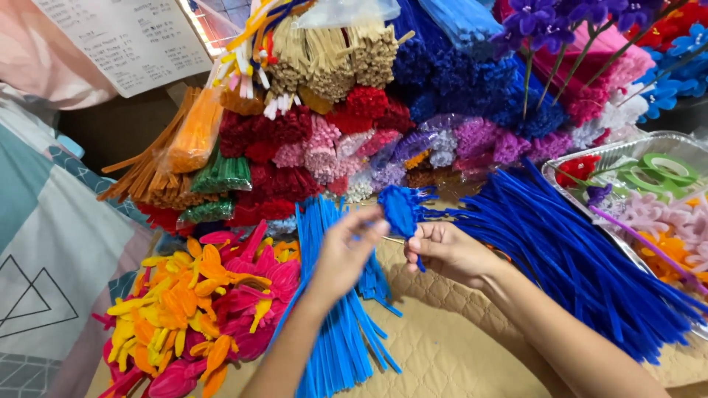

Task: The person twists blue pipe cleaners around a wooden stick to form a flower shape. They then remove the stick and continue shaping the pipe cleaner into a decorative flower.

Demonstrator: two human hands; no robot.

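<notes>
**Blue chenille flower held between 2 hands amid stacked stems**

Clearly much was cut off: the wall of bundled chenille stems [354, 118] ran out of the top edge, its upper bundles half lost under clear plastic, and the paper sheet [125, 37] at top left was too small to read. The fuzzy bundles lay end-on, in cream, red, pink, lilac, dark blue, orange and green. A heap of dark blue stems [582, 258] fanned out at right and covered part of the quilted tan mat [450, 346]; a sheaf of lighter blue stems [332, 309] lay under the left forearm, its lower end out of frame. At lower left sat a pile of finished flowers [199, 309] with looped yellow, orange and pink petals. A clear plastic tray [627, 151], cut by the right edge, held green tape rolls [660, 173] and more petals.

The left hand [346, 250] was pinched, fingertips together on the blue flower [400, 210], a ruffled fuzzy head raised between both hands, in front of the bundles. The right hand [450, 250] was closed around its thin stem just below, though the curled fingers hid the grip itself.
</notes>
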